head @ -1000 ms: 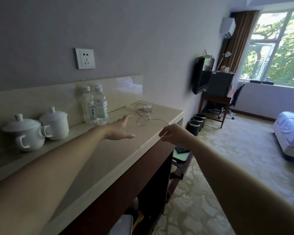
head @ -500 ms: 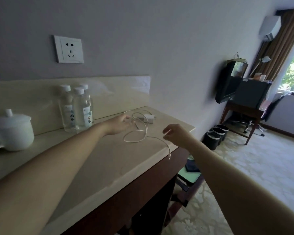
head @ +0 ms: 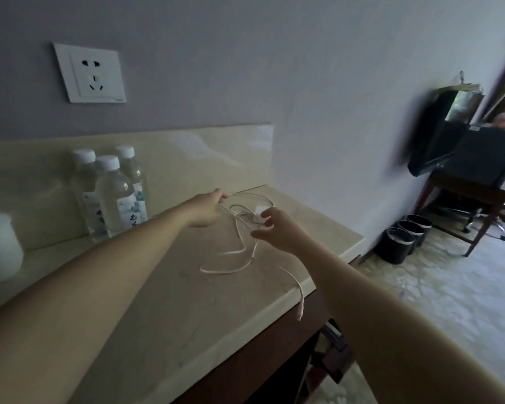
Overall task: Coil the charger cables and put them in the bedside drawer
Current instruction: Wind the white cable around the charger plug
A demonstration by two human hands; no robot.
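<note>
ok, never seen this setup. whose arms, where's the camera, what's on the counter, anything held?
No machine: these are a person's two bare arms, filmed by one wide-angle camera worn on the head, looking forward and down. On the beige counter lies a loose white charger cable, one end hanging over the front edge, with its white plug block and three water bottles. A socket sits on the wall above. The left hand pinches the cable. The right hand is open at the plug block; contact is unclear.
</note>
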